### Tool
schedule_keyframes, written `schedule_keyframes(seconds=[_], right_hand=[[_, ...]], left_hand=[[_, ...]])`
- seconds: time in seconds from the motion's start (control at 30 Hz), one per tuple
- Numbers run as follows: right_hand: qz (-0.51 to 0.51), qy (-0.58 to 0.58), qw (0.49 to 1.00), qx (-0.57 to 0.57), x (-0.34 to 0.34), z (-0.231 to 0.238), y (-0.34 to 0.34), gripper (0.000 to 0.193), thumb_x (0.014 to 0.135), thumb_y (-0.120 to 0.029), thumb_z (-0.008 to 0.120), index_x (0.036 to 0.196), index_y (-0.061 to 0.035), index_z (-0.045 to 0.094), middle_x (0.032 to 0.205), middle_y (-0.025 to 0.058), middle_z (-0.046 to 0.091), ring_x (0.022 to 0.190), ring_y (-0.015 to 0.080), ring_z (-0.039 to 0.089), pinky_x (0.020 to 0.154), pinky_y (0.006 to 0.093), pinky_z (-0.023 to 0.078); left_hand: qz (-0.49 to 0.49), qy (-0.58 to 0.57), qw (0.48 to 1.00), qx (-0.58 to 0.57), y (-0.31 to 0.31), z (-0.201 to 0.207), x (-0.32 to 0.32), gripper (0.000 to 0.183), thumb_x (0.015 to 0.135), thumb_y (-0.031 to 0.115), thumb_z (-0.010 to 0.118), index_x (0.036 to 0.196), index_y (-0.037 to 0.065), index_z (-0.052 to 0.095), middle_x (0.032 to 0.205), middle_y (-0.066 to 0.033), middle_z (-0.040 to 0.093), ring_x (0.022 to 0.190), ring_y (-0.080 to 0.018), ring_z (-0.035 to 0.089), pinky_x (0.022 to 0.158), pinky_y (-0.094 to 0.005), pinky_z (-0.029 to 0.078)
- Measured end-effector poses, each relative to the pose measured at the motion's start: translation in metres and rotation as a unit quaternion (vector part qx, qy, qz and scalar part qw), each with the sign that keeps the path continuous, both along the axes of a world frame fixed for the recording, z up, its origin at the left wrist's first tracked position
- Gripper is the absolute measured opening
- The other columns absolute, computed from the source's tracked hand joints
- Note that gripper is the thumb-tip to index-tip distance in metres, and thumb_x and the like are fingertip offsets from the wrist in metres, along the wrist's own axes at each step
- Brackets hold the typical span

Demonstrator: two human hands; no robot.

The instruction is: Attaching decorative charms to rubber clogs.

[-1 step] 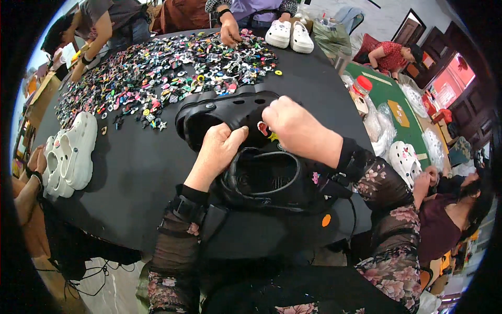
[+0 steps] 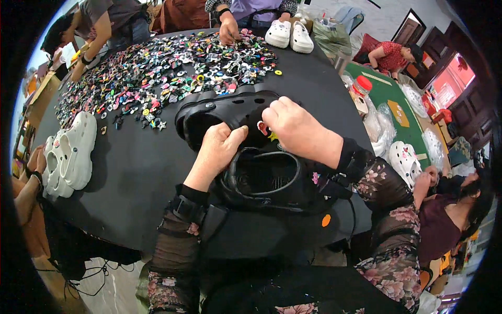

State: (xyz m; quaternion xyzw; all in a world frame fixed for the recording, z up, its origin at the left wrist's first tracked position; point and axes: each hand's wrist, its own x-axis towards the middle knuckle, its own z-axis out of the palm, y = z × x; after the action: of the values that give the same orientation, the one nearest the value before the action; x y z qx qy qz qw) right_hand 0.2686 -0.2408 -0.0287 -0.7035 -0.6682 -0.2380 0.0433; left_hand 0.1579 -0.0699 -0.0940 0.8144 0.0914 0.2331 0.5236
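Two black clogs lie side by side in front of me. On the far clog [image 2: 240,104], my left hand [image 2: 222,146] is closed around the edge of the opening, its thumb and fingers pinching the upper. My right hand [image 2: 295,123] is curled closed over the toe of that same clog; whatever its fingertips hold is hidden. Beside those fingers a red-and-white charm [image 2: 262,127] and a yellow star charm [image 2: 273,136] show on the clog. The near clog [image 2: 269,201] rests below my hands, its opening facing up, with a pink charm [image 2: 316,178] on its toe.
A wide heap of small colourful charms [image 2: 172,78] covers the table's far side. White clogs [image 2: 78,152] stand at the left, and another white pair [image 2: 289,36] at the back. Co-workers' hands [image 2: 228,29] work around the table. An orange oval [image 2: 326,220] lies near the front edge.
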Motion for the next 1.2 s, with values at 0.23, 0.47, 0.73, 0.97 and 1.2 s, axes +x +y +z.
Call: schedule_keyframes(seconds=[0.23, 0.47, 0.73, 0.97, 1.2], right_hand=[[0.003, 0.285, 0.958, 0.021, 0.019, 0.021, -0.015, 0.018, 0.074, -0.006, 0.068, 0.085, -0.0022, 0.055, 0.085, 0.0134, 0.060, 0.085, 0.0294, 0.059, 0.074, 0.0375, 0.047], [-0.150, 0.444, 0.871, 0.147, 0.075, -0.008, -0.035, 0.017, 0.079, -0.007, 0.067, 0.090, 0.0002, 0.057, 0.079, 0.0106, 0.063, 0.074, 0.0186, 0.060, 0.069, 0.0316, 0.048], [-0.177, 0.495, 0.847, 0.072, 0.115, -0.065, -0.040, 0.018, 0.077, -0.008, 0.069, 0.092, -0.0004, 0.064, 0.083, 0.0129, 0.069, 0.076, 0.0219, 0.067, 0.069, 0.0347, 0.052], [-0.188, 0.511, 0.835, -0.071, 0.116, -0.073, -0.041, 0.023, 0.073, -0.011, 0.073, 0.095, -0.0039, 0.070, 0.087, 0.0113, 0.071, 0.080, 0.0227, 0.068, 0.074, 0.0346, 0.053], [-0.204, 0.409, 0.888, -0.057, 0.117, -0.063, -0.045, 0.030, 0.077, -0.005, 0.066, 0.107, -0.0037, 0.068, 0.095, 0.0111, 0.070, 0.090, 0.0200, 0.067, 0.081, 0.0329, 0.053]], left_hand=[[-0.036, -0.002, 0.998, -0.048, 0.003, -0.007, 0.001, 0.035, 0.086, 0.020, 0.065, 0.070, -0.009, 0.054, 0.054, -0.0051, 0.049, 0.055, -0.0084, 0.044, 0.050, -0.0318, 0.039], [-0.050, -0.012, 0.997, -0.064, -0.008, 0.015, -0.009, 0.025, 0.090, 0.016, 0.062, 0.084, -0.008, 0.061, 0.066, -0.0009, 0.058, 0.066, -0.0065, 0.050, 0.061, -0.0264, 0.044], [0.049, -0.106, 0.993, -0.017, -0.006, 0.011, -0.010, 0.027, 0.090, 0.015, 0.061, 0.075, -0.006, 0.057, 0.062, -0.0026, 0.055, 0.061, -0.0064, 0.046, 0.055, -0.0266, 0.040], [0.073, -0.089, 0.993, -0.010, 0.003, 0.002, -0.009, 0.030, 0.091, 0.016, 0.061, 0.072, -0.006, 0.054, 0.059, -0.0032, 0.052, 0.058, -0.0070, 0.043, 0.052, -0.0279, 0.037], [0.076, -0.074, 0.994, -0.030, 0.001, 0.017, -0.015, 0.033, 0.092, 0.017, 0.061, 0.071, -0.006, 0.052, 0.061, -0.0005, 0.052, 0.060, -0.0058, 0.042, 0.052, -0.0268, 0.036]])
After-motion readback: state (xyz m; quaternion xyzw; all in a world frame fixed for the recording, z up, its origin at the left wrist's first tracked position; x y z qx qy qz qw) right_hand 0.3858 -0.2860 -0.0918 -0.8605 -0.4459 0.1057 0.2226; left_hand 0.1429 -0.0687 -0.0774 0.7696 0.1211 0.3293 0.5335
